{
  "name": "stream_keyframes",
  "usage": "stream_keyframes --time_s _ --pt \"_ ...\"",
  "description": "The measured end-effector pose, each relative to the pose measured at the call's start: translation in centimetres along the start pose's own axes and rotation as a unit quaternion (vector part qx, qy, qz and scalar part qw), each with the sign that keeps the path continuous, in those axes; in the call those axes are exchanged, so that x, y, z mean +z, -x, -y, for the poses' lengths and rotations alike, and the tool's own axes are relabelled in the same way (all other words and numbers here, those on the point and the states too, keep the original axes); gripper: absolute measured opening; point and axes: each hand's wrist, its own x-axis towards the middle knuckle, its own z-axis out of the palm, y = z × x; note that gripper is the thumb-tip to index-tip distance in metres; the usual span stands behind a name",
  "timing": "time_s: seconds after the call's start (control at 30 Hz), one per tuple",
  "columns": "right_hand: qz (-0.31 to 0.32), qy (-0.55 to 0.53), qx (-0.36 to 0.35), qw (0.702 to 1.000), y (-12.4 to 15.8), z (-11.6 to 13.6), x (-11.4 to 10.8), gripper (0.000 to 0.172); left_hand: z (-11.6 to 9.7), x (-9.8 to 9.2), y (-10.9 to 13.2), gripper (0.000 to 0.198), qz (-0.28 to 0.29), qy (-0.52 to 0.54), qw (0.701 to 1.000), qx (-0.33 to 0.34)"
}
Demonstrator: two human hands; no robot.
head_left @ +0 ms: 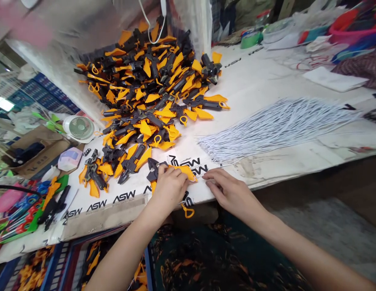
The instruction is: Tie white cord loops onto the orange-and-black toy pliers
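Observation:
My left hand (172, 184) is closed over a black-and-orange winged plastic toy (186, 171) at the table's front edge. One orange wing sticks out to the right of my fingers, and the dark end shows on their left. Below the hand, an orange loop (188, 211) hangs just past the edge. My right hand (226, 186) is a little to the right of the wing, its thumb and fingers curled toward each other. Whatever those fingertips hold, if anything, is too small to make out.
A large heap of similar black-and-orange toys (151, 97) spreads across the table (251, 81). To the right lies a bundle of white cords (275, 129). A small fan (80, 127) and coloured tools (27, 214) are on the left. Blue crates (51, 266) sit below the edge.

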Motion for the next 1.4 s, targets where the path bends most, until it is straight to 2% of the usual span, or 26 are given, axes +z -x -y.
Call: stream_keyframes --time_s 0.2,0.43,0.63,0.83,0.9,0.93,1.0,1.07,1.1,1.13,1.2,1.23,1.27,1.33,1.4 --pt "0.021 0.044 0.002 0.999 -0.5 0.3 0.1 0.024 0.2 0.6 -0.1 0.020 -0.014 0.036 0.998 -0.045" --pt "0.028 0.082 0.001 0.996 -0.4 0.4 0.7 0.023 0.1 0.4 0.2 0.016 0.000 0.061 0.997 -0.041" --pt "0.041 0.107 0.027 0.993 -1.0 0.2 0.8 0.025 -0.6 1.8 -0.6 0.019 -0.019 0.080 0.994 -0.069" --pt "0.109 0.168 0.047 0.979 -3.3 1.0 1.2 0.018 -0.5 2.1 -0.6 0.018 0.018 0.188 0.975 -0.119" --pt "0.095 0.171 0.050 0.979 -3.7 0.8 0.6 0.015 -0.1 1.9 -0.2 0.024 0.028 0.217 0.968 -0.120" --pt "0.060 0.163 0.064 0.983 -3.8 0.6 0.0 0.013 0.1 1.8 0.0 0.027 0.030 0.225 0.967 -0.117" --pt "-0.069 0.117 0.124 0.983 -3.9 0.0 -1.6 0.009 0.6 1.8 0.3 0.028 0.034 0.235 0.966 -0.102" --pt "-0.226 -0.005 0.194 0.954 -3.9 -0.6 -3.2 0.012 1.1 1.9 0.4 0.026 0.039 0.241 0.966 -0.082" --pt "-0.267 -0.104 0.209 0.935 -3.9 -0.8 -3.8 0.013 1.3 1.9 0.5 0.025 0.040 0.243 0.966 -0.075" --pt "-0.281 -0.204 0.218 0.912 -4.0 -0.8 -4.1 0.015 1.4 2.0 0.5 0.025 0.042 0.245 0.966 -0.069" --pt "-0.248 -0.369 0.221 0.868 -4.3 -0.7 -4.1 0.018 1.7 2.1 0.5 0.024 0.044 0.247 0.966 -0.060" --pt "-0.227 -0.410 0.219 0.856 -4.6 -0.5 -3.8 0.020 1.7 2.1 0.6 0.024 0.043 0.249 0.966 -0.053" --pt "-0.206 -0.423 0.214 0.856 -4.9 -0.3 -3.3 0.021 1.7 2.1 0.6 0.024 0.038 0.253 0.966 -0.046" --pt "-0.155 -0.397 0.189 0.884 -5.7 0.3 -2.4 0.024 1.6 1.8 0.8 0.024 0.001 0.253 0.967 -0.038" --pt "-0.068 -0.352 0.153 0.921 -6.5 1.0 -1.6 0.029 1.5 1.3 0.8 0.029 -0.063 0.213 0.975 -0.032"
